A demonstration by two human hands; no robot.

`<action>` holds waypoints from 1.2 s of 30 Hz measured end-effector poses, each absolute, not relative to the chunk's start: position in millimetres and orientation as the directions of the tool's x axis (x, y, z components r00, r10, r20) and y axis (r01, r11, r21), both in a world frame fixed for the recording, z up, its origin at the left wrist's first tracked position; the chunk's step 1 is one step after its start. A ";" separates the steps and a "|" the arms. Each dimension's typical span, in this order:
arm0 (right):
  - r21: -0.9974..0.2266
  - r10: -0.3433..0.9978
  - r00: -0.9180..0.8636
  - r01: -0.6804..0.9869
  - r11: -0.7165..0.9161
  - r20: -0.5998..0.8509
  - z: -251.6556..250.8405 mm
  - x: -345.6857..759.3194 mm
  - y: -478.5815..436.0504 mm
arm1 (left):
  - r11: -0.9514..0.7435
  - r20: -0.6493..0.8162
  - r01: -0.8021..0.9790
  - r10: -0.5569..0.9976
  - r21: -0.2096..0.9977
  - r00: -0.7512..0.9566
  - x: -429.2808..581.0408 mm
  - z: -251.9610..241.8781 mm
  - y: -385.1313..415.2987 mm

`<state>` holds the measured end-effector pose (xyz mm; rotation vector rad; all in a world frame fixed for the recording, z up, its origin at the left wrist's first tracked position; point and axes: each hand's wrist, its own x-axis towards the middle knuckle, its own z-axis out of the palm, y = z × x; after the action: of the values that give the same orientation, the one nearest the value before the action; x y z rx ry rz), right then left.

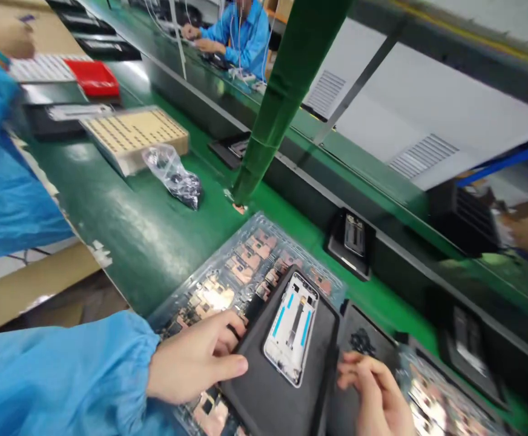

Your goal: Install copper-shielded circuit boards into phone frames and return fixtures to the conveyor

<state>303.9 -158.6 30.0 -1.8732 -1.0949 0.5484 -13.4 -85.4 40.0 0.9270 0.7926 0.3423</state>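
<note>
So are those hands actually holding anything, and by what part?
The left hand seems to grip the left edge of a black tray bearing a phone frame; whether the right hand holds anything, I cannot tell.

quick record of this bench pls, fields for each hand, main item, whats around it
left hand: bare, blue sleeve, touching the edge of the matte black tray
right hand: bare, at the tray's right side
main item: white-framed phone panel with blue strips, lying on the tray
under tray: clear plastic tray of copper-patched circuit boards
surface: green conveyor belt
nearby: clear plastic bag of black parts
others: co-worker in a blue sleeve, at left
</note>
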 end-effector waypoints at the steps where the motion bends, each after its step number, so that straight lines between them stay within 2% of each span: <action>1: -0.843 0.857 0.512 0.484 -0.233 0.058 33.2 297.7 -157.0 | 0.535 -0.474 0.133 0.572 0.834 0.670 -13.1 39.1 -88.9; 4: -0.829 0.859 0.506 0.511 -0.225 0.079 35.4 285.2 -152.6 | 0.275 -0.518 0.451 0.599 0.849 0.610 -9.4 38.4 -94.3; 6: -0.823 0.859 0.503 0.526 -0.215 0.097 34.3 283.4 -150.8 | 0.062 -0.513 0.616 0.623 0.785 0.591 -7.9 39.3 -94.1; 8: -0.817 0.858 0.504 0.533 -0.220 0.097 32.9 284.9 -150.6 | -0.108 -0.492 0.690 0.622 0.716 0.609 -12.2 42.0 -87.4; 10: -0.811 0.857 0.510 0.532 -0.245 0.075 31.5 287.7 -152.1 | -0.253 -0.429 0.692 0.629 0.676 0.648 -26.9 46.3 -72.3; 12: -0.805 0.853 0.519 0.529 -0.268 0.056 30.6 289.8 -154.7 | -0.360 -0.291 0.659 0.687 0.660 0.666 -51.9 50.5 -52.6; 14: -0.798 0.848 0.528 0.529 -0.288 0.043 30.9 290.0 -156.9 | -0.423 -0.111 0.660 0.786 0.621 0.608 -80.6 52.7 -37.0; 16: -0.790 0.850 0.526 0.530 -0.309 0.020 32.5 287.9 -157.9 | -0.486 -0.025 0.678 0.803 0.551 0.596 -102.3 51.5 -32.2; 22: -0.804 0.869 0.495 0.525 -0.279 0.022 34.2 278.3 -157.1 | -0.698 -0.053 0.603 0.636 0.387 0.770 -100.8 33.1 -58.6; 25: -0.812 0.871 0.490 0.523 -0.259 0.038 34.2 276.7 -156.8 | -0.715 -0.037 0.602 0.633 0.357 0.774 -97.8 26.6 -66.5; 27: -0.818 0.881 0.472 0.523 -0.238 0.046 39.0 273.4 -156.5 | -0.690 -0.030 0.605 0.649 0.398 0.760 -100.1 27.0 -66.3; 29: -0.826 0.900 0.433 0.525 -0.207 0.049 48.7 265.8 -156.3 | -0.632 -0.048 0.568 0.646 0.527 0.762 -99.4 32.3 -61.4; 32: -0.840 0.957 0.289 0.527 -0.134 0.029 68.0 246.0 -154.6 | -0.405 -0.136 0.496 0.654 0.768 0.745 -80.1 46.0 -45.5; 36: -0.882 0.998 0.050 0.470 -0.046 -0.025 81.8 220.6 -142.8 | -0.197 -0.206 0.454 0.690 0.869 0.694 -22.1 60.6 -21.0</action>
<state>220.6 -142.8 81.8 -1.6095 -1.5084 0.9316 -22.1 -21.0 60.6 1.8410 0.9001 0.2777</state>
